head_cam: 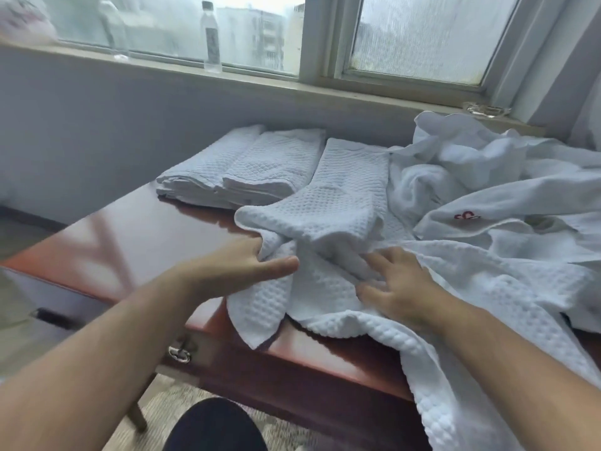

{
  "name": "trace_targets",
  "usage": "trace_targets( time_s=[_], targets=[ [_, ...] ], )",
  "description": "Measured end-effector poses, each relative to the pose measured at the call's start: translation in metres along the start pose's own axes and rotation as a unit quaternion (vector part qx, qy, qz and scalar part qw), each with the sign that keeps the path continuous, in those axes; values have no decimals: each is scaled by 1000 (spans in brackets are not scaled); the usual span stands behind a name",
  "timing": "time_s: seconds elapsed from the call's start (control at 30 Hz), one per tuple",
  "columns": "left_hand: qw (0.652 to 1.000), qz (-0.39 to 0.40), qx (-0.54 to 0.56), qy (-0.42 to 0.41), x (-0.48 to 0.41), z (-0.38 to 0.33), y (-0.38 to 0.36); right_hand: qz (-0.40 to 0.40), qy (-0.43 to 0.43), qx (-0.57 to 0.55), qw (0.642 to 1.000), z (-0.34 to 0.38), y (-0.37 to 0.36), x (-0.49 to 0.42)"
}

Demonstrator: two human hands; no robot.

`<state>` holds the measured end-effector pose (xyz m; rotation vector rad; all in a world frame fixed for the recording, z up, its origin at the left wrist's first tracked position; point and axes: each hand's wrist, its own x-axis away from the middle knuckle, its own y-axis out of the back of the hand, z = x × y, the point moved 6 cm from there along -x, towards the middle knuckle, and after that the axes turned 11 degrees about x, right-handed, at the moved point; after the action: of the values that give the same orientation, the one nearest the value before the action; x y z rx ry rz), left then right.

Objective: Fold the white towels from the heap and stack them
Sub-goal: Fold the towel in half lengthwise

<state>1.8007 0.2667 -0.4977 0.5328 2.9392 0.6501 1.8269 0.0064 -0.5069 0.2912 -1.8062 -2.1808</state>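
Towel of white waffle-weave cloth (328, 219) lies rumpled over the glossy red-brown wooden table's (130, 242) near edge. The left hand (247, 265) pinches its fold and the right hand (400, 288) presses it, fingers spread. Farther back on the table sit folded white towels (247, 170), with the crumpled white heap (487, 164) to their right.

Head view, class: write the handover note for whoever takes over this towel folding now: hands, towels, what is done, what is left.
Left hand grips a fold of the waffle towel; right hand presses flat on it.
Done: two folded stacks at the table's far left.
Left: finish this towel at the front edge, stack it, then the heap on the right.
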Motion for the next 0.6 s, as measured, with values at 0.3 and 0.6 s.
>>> trace_targets(
  time_s=[0.3,0.6],
  targets=[
    [965,-247,62,60,15,16,35,-79,92,-135,983,34,-11,-7],
    [924,-340,-86,150,89,20,92,-7,-72,35,997,105,-20,-64]
  ],
)
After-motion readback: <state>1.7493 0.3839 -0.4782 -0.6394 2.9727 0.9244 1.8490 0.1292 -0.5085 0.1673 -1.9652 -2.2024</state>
